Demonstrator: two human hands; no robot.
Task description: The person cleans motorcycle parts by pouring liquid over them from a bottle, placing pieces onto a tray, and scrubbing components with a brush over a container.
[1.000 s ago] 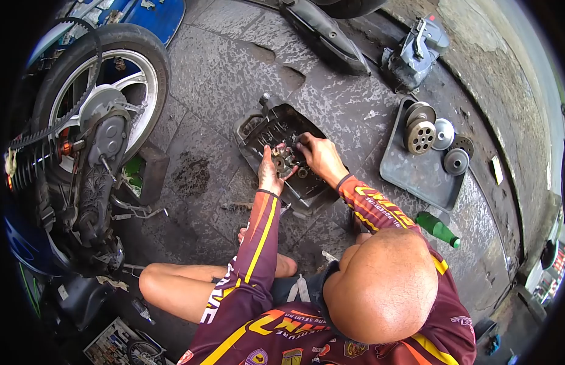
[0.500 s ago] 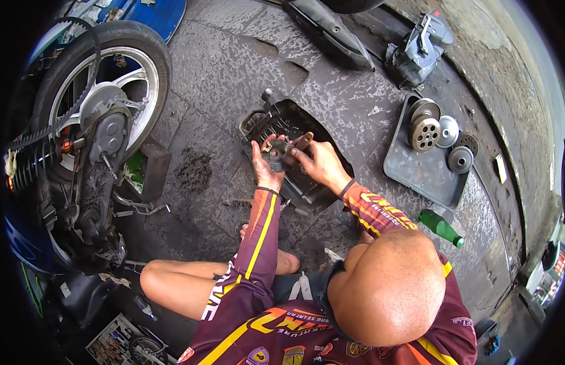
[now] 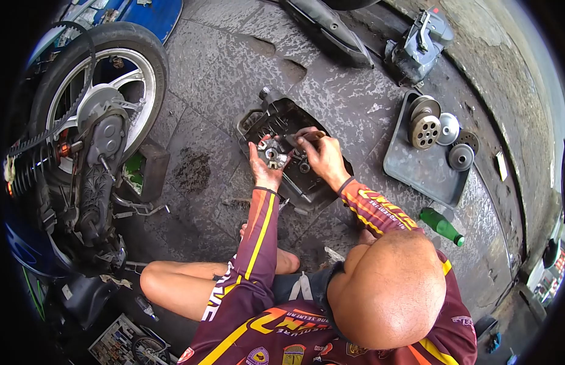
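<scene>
My left hand (image 3: pixel 266 173) is closed round a small round metal part (image 3: pixel 272 154) with a hole in its middle, its face turned up. Just to the right, my right hand (image 3: pixel 324 159) grips a brush-like tool with a brown handle (image 3: pixel 314 135); its working end is too small to make out. Both hands are above a dark open pan (image 3: pixel 319 198) on the floor. Inside the pan lie a coil spring (image 3: pixel 270 129), a ring-shaped part (image 3: pixel 304 166) and a long metal rod (image 3: pixel 296 187).
A grey tray (image 3: pixel 416 179) with pulleys and discs stands at right, a green bottle (image 3: pixel 442 226) below it. At left are a wheel (image 3: pixel 158 91) and an engine case (image 3: pixel 108 143). A grey housing (image 3: pixel 419 48) and a dark cover (image 3: pixel 331 30) lie at the top.
The metal part in my left hand has tilted to show its face. My right hand has come away from it slightly, and the brown-handled tool has turned to lie flatter.
</scene>
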